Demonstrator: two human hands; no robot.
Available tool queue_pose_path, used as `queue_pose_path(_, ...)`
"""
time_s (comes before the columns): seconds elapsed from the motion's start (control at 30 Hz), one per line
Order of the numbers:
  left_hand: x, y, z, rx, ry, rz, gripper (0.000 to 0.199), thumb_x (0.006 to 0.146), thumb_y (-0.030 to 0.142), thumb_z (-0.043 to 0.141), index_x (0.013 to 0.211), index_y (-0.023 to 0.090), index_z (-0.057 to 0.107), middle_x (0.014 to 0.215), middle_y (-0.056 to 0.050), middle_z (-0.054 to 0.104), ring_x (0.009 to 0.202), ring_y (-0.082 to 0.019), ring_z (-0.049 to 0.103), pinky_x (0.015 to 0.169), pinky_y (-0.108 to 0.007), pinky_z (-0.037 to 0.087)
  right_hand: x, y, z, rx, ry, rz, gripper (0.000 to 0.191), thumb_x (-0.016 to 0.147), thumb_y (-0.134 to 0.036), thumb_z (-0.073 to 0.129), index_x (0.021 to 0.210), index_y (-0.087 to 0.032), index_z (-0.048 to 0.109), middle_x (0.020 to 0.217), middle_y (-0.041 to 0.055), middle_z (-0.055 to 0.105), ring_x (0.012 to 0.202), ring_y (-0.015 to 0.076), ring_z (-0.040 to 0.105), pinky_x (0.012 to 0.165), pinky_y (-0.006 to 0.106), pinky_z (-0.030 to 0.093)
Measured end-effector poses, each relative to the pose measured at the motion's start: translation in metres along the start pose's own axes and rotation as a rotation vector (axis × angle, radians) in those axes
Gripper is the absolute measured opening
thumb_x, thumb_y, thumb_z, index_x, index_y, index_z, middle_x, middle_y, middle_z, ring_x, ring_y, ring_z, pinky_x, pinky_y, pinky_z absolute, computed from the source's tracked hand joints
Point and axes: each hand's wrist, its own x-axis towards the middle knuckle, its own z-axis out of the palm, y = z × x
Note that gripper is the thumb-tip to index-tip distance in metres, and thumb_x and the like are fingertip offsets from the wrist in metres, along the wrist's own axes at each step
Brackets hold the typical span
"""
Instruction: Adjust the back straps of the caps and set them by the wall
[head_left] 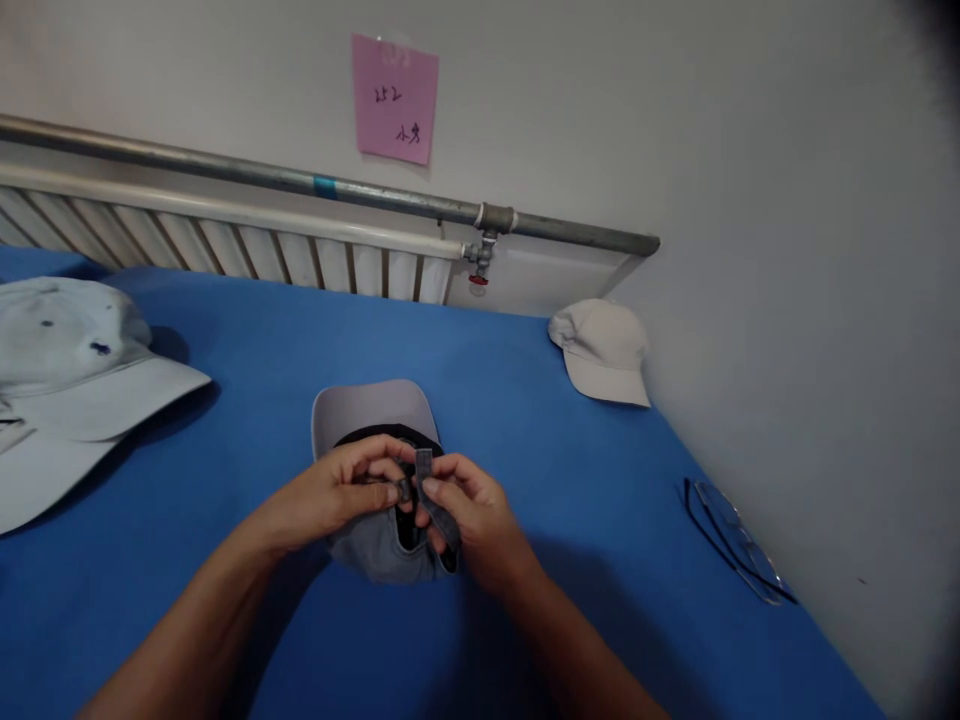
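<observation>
A grey baseball cap (375,555) lies in front of me on the blue surface, its pale brim (375,405) pointing away and its back opening towards me. Between finger and thumb, my right hand (476,510) pinches the cap's dark grey adjustment strap (424,468), whose free end sticks up. My left hand (341,490) is closed on the short buckle end (405,490) on the other side of the opening. The two ends are apart. Part of the cap is hidden beneath both hands.
White caps (67,350) are stacked at the left, and another white cap (604,345) sits at the back right by the wall. Eyeglasses (739,545) lie near the right edge. Behind the blue surface (247,340) run a radiator (292,255) and metal pipe (240,172).
</observation>
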Motion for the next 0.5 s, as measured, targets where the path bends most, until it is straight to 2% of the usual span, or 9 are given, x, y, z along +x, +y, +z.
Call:
queue_pose_path(0.13, 0.0026, 0.0004, 0.0055, 0.081, 0.018, -0.029, 0.026, 0.083, 0.023, 0.066, 0.107, 0.020, 0.058, 0.080, 0.000, 0.070, 0.080, -0.017, 0.067, 0.079, -0.031, 0.048, -0.0004, 0.0028, 0.0027, -0.040, 0.043, -0.015, 0.018, 0.068, -0.026, 0.070, 0.079, -0.019, 0.058, 0.058, -0.0048, 0.063, 0.044, 0.0069, 0.052, 0.038, 0.017, 0.038)
queue_pose_path(0.37, 0.0046, 0.0029, 0.0087, 0.262, 0.043, -0.056, 0.017, 0.083, 0.029, 0.066, 0.097, 0.020, 0.062, 0.080, -0.001, 0.069, 0.078, -0.017, 0.064, 0.073, -0.029, 0.046, 0.0032, 0.0064, -0.0017, -0.084, 0.067, 0.020, 0.015, 0.065, -0.022, 0.068, 0.074, -0.020, 0.056, 0.048, -0.0086, 0.057, 0.036, 0.0054, 0.044, 0.036, 0.017, 0.034)
queue_pose_path(0.5, 0.0027, 0.0039, 0.0059, 0.353, 0.035, -0.077, 0.015, 0.086, 0.034, 0.062, 0.088, 0.019, 0.064, 0.075, 0.001, 0.064, 0.068, -0.013, 0.056, 0.062, -0.025, 0.040, 0.0043, 0.0040, -0.0051, -0.032, 0.074, 0.013, 0.016, 0.066, -0.022, 0.066, 0.074, -0.021, 0.053, 0.045, -0.0104, 0.055, 0.033, 0.0048, 0.041, 0.034, 0.016, 0.032)
